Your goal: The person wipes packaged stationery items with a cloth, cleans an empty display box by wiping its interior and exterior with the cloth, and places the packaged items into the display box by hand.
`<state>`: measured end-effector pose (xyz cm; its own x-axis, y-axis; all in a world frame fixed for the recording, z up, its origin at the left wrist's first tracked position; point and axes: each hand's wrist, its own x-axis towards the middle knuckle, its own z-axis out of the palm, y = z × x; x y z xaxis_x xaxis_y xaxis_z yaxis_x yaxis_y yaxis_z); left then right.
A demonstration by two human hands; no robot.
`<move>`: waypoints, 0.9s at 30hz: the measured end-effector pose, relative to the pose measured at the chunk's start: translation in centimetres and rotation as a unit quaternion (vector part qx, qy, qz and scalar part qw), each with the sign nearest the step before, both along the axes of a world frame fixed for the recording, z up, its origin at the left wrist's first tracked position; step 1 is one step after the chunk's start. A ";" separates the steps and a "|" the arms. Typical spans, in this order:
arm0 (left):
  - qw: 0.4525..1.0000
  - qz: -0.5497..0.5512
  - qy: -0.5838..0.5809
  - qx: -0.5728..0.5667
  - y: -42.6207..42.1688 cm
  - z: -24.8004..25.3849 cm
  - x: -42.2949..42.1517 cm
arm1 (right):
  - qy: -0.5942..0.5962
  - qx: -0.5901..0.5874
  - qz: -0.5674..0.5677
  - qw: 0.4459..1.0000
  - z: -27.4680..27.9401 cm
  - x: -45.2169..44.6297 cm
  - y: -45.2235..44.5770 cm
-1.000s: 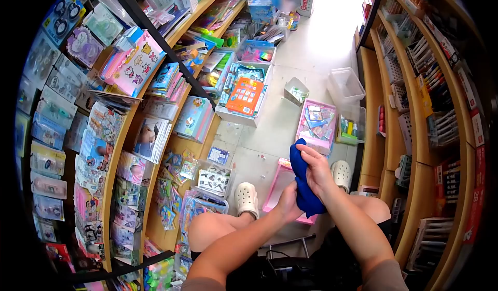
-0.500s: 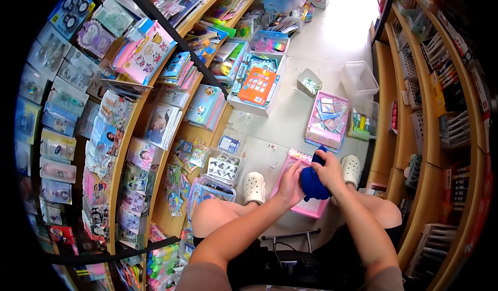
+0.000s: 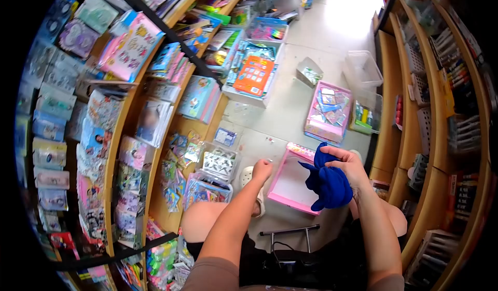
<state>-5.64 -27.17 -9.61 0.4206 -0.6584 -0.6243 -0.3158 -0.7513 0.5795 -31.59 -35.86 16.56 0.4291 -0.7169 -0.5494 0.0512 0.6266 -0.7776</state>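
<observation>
A deep-blue cloth point(image 3: 332, 184) hangs bunched from my right hand point(image 3: 348, 162), whose thumb and fingers pinch its upper part. Its folds overlap the right side of a shallow pink tray point(image 3: 290, 202) with a pale inside. To the left of that tray, above the floor, my left hand point(image 3: 262, 170) is closed, fingertips together. A small pale speck shows at the fingertips, too small to name. One cream clog point(image 3: 246, 177) is partly hidden behind my left hand and forearm.
Shelves of packaged stationery line both sides. On the floor ahead are a pink box point(image 3: 311, 120) of packets, clear bins point(image 3: 364, 69) and a white bin point(image 3: 244, 98) of booklets. A clear box point(image 3: 232, 171) of black-and-white items sits at left. A metal stool-like frame point(image 3: 290, 232) stands between my legs.
My left hand has come off the blue cloth and moved left, its fingers now closed. My right hand has shifted right with the cloth, which hangs looser and uncovers more of the pink tray.
</observation>
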 end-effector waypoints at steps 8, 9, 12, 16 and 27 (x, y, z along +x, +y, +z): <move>0.987 -0.080 -0.117 0.076 2.0 -7.0 -2.9 | 0.029 0.011 0.001 0.999 -0.4 -1.5 -0.6; 0.986 -0.087 -0.109 0.086 2.1 -7.7 -3.2 | 0.035 0.014 0.012 0.999 -0.1 -1.3 -0.6; 0.983 -0.106 -0.077 0.126 2.0 -9.7 -3.7 | 0.031 0.039 0.031 0.998 1.4 -0.2 -0.6; 0.976 -0.116 -0.046 0.180 1.7 -10.7 -4.4 | 0.024 0.047 0.053 0.997 1.6 0.3 -0.7; 0.987 -0.093 0.018 0.127 1.4 -9.9 -3.6 | 0.024 0.023 0.071 0.997 1.0 0.0 -0.8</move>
